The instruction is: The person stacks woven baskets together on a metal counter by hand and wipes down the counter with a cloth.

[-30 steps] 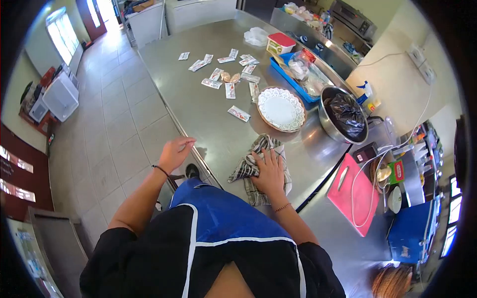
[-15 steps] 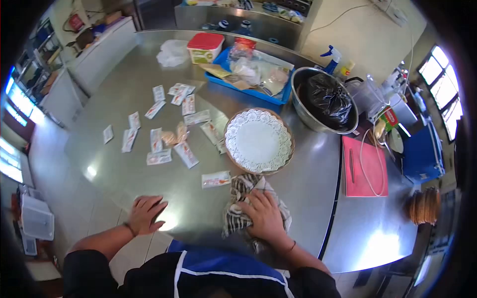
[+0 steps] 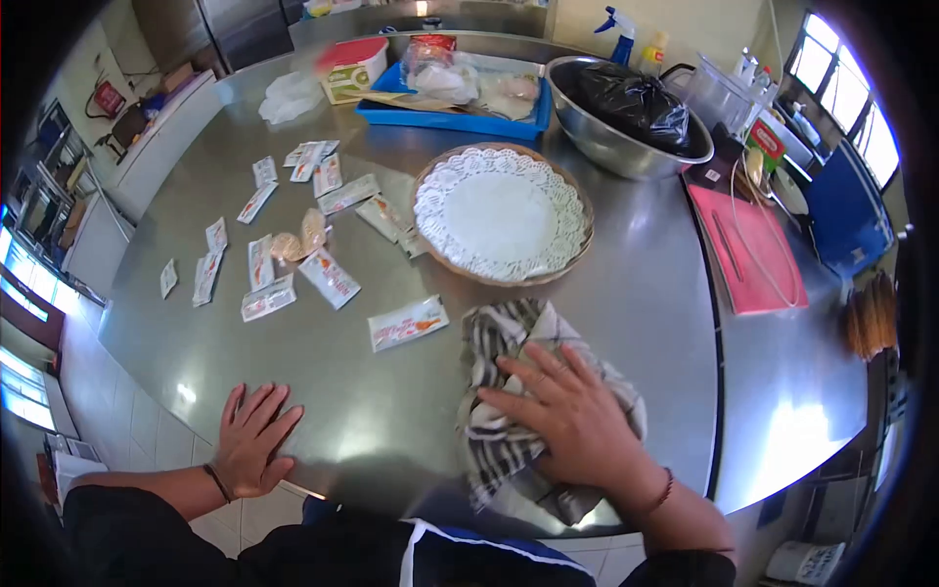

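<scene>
My right hand (image 3: 577, 416) lies with its fingers spread on a striped and checked cloth (image 3: 499, 455), pressing it against the steel table (image 3: 391, 391). The cloth is bunched, and part of it is hidden under my palm. Near the front edge, my left hand (image 3: 256, 440) rests palm down on the steel, fingers apart, holding nothing. Just beyond the cloth stands a round basket (image 3: 548, 278) lined with a white lace paper doily (image 3: 499, 215). A single printed sachet (image 3: 409, 324) lies left of the cloth.
Several more sachets (image 3: 329, 278) and two small tan packets (image 3: 313, 230) are scattered at left. Behind are a blue tray (image 3: 460, 121) of packages, a red-lidded tub (image 3: 354, 73) and a metal bowl (image 3: 626, 161) holding a black bag. A pink board (image 3: 753, 254) lies at right.
My right hand has moved right with the cloth, which is more spread out. My left hand has flattened onto the table, fingers wider apart. The camera view has shifted closer and lower.
</scene>
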Tool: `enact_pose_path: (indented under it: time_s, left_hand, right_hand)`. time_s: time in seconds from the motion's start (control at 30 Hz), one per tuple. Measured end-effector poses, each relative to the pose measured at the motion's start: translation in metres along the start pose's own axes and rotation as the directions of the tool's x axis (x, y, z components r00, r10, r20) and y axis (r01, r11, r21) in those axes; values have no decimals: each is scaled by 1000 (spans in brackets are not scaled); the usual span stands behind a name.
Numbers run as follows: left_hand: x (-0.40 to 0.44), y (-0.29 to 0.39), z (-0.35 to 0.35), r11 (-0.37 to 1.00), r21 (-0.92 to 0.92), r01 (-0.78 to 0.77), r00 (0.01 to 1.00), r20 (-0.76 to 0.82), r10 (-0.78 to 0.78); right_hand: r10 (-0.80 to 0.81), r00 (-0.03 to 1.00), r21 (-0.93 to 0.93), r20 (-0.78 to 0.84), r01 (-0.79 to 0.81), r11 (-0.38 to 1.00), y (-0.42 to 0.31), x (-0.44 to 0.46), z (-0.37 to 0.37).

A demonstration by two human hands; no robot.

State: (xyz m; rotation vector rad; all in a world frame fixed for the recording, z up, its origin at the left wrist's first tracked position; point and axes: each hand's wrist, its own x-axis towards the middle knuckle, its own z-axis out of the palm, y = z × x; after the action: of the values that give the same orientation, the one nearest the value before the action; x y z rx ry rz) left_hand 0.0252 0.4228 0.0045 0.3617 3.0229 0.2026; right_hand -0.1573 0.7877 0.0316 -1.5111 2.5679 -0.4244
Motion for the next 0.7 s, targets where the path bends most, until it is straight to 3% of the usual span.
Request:
enact_pose_path:
  time_s: [0.17,0.23,0.3,0.37,0.47,0.6,0.7]
  left_hand:
    - [-13,8,6,999,36,6,993,-116,-2]
    - [-20,6,13,998,66,-18,979,-202,31]
    - [-23,3,22,995,94,-39,961,-269,63]
    - [-23,-1,31,992,116,-56,945,-313,90]
    - [-22,-1,35,992,121,-39,933,-350,80]
    - [-23,-1,36,992,115,-57,923,-373,97]
    - [-24,-3,37,992,104,-66,909,-404,103]
  right_hand:
    - [-3,980,-86,-200,-14,996,19,-3,15]
    - [137,943,-90,-303,-172,981,65,-11,19]
    - [465,799,-57,-381,-522,851,105,-23,14]
    - [601,679,-5,-422,-664,747,121,-29,11]
    - [569,713,-197,-410,-678,708,105,-20,23]
    - [379,875,-250,-301,-456,854,46,-11,25]
    - [476,810,-179,-342,-553,813,81,-19,20]
